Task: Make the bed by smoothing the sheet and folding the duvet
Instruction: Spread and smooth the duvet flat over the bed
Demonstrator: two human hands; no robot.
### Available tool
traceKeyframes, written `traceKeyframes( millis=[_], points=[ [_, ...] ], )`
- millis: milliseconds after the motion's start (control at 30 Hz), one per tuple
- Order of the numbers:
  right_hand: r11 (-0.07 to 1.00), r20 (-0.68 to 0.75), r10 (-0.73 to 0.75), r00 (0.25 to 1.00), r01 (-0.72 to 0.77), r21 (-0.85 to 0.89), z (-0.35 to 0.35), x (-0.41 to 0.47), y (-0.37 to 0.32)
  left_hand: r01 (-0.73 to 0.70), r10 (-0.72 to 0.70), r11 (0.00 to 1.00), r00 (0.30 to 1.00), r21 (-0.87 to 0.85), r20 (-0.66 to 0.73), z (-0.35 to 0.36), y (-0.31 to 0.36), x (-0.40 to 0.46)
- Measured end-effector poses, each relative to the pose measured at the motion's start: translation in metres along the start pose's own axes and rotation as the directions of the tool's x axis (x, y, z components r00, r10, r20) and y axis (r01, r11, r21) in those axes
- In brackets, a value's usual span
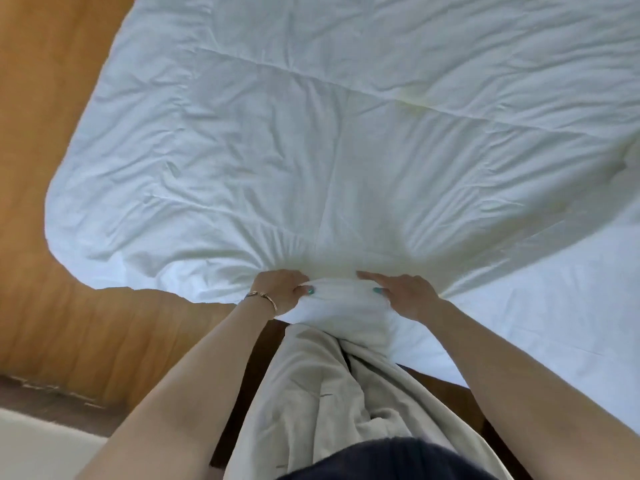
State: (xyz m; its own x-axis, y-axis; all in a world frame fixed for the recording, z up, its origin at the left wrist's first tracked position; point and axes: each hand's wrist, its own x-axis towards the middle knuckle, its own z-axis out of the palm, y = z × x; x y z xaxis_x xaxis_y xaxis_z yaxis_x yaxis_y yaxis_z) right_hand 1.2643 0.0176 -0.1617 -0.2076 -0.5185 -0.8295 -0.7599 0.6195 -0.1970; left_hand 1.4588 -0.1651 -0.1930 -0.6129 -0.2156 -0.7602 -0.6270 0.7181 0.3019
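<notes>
You've got both hands on the near edge of the white duvet [346, 133], close together but not touching. Your left hand [282, 291] grips a bunched fold of it, fingers curled over the top, thumb tucked against the cloth, a thin bracelet [263, 297] on the wrist. Your right hand [403, 294] pinches the same bunch just beside it, thumb on the near side, forefinger stretched out along the fabric. Creases fan out from your grip across the quilted surface. The duvet spreads wide over the bed, its left edge hanging over the wooden floor [52, 116]. To the right, the white sheet [554, 306] lies bare and fairly flat on the mattress. Below your hands a greyer length of fabric [311, 393] hangs down, bunched, between your forearms, against the dark bed frame [453, 393].
</notes>
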Motion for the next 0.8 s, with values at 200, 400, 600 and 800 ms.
traceKeyframes(
  millis=[200, 400, 600, 800],
  points=[
    [0.993, 0.193, -0.077, 0.978, 0.057, 0.103, 0.053, -0.02, -0.033, 0.006, -0.016, 0.998, 0.987, 0.064, 0.162, 0.016, -0.019, -0.036],
    [0.997, 0.215, -0.058, 0.975, 0.067, -0.034, 0.058, -0.054, -0.001, 0.086, -0.101, 0.993, 0.976, 0.085, 0.191, 0.034, 0.009, -0.038],
    [0.924, -0.045, 0.043, 0.998, -0.057, -0.378, 0.018, -0.09, 0.157, -0.194, 0.189, 0.971, 0.981, -0.139, -0.053, 0.043, 0.175, 0.006],
    [0.85, -0.156, -0.046, 0.987, -0.043, -0.525, -0.043, -0.071, 0.285, -0.183, 0.161, 0.964, 0.979, -0.195, -0.124, 0.052, 0.336, 0.053]
  ],
)
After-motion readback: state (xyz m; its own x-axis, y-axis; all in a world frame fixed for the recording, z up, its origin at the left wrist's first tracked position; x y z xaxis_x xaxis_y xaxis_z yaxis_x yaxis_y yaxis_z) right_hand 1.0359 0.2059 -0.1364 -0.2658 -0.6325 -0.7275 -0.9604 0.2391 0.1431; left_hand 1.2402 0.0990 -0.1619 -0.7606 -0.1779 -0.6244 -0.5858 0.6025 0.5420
